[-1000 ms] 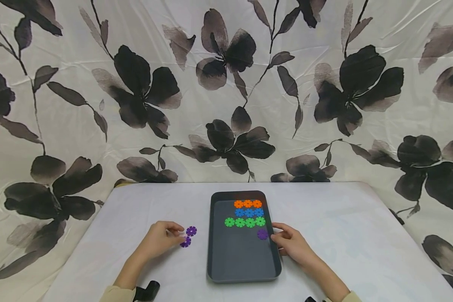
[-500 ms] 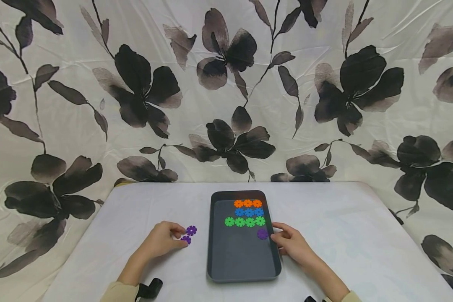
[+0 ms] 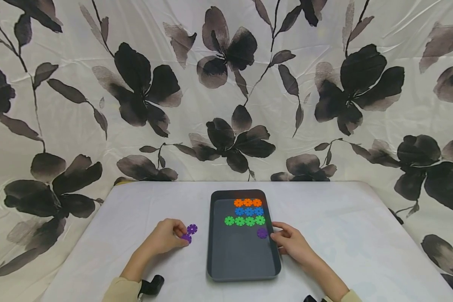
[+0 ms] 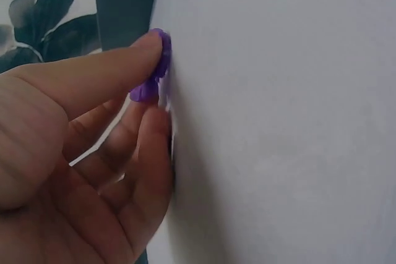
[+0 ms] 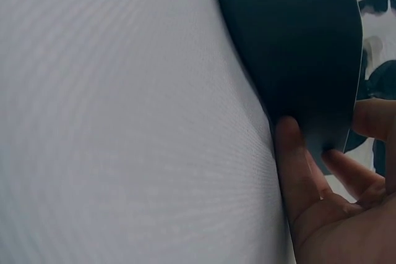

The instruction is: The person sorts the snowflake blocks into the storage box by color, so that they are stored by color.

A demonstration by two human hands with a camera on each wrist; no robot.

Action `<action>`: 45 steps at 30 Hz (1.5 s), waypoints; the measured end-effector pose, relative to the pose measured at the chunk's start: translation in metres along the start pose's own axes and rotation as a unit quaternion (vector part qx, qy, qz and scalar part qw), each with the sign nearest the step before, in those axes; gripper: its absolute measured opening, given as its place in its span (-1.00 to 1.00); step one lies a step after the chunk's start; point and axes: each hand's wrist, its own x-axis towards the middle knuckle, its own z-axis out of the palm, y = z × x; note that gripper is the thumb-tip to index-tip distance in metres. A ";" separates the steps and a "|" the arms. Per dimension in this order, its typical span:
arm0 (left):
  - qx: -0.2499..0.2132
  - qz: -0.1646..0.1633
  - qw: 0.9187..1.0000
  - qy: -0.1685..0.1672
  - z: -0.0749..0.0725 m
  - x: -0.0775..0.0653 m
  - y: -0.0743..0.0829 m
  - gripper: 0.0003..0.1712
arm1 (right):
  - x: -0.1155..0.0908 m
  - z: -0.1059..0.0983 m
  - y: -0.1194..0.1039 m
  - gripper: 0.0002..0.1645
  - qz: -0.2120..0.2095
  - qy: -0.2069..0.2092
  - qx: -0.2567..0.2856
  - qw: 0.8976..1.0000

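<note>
To the left of the dark grey tray [image 3: 245,268], my left hand [image 3: 162,238] pinches a purple flower-shaped disc [image 4: 143,89] between thumb and finger, close to the white tabletop. Thumb and fingers partly cover it. A second purple disc [image 3: 192,229] lies just beyond the fingertips. My right hand [image 3: 292,243] holds the tray's right edge, thumb at the rim and fingertips on the outer wall [image 5: 291,41]. Inside the tray, one purple disc [image 3: 262,233] lies near that edge, below a row of green discs [image 3: 250,221].
Farther up the tray are three blue discs [image 3: 249,212] and three orange discs [image 3: 248,203], each in a row. A white cloth covers the table [image 3: 336,218]. Behind it hangs a floral-print curtain [image 3: 287,105]. Black camera mounts [image 3: 152,285] sit at the wrists.
The left fingers have drawn in around the nearer purple disc, which has shifted slightly up and right with the hand. The right hand and tray stay in place.
</note>
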 end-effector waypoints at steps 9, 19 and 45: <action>-0.080 0.019 0.997 -0.001 -0.001 0.005 0.012 -0.86 | -0.003 0.000 -0.002 -0.40 -0.006 -0.005 0.004 1.000; -0.174 0.023 0.984 -0.021 -0.002 0.007 0.039 -0.82 | -0.001 0.001 -0.001 -0.43 0.002 0.006 0.000 1.000; -0.190 0.063 0.978 -0.062 0.043 0.041 0.105 -0.87 | -0.005 0.000 -0.005 -0.36 -0.008 -0.004 0.017 1.000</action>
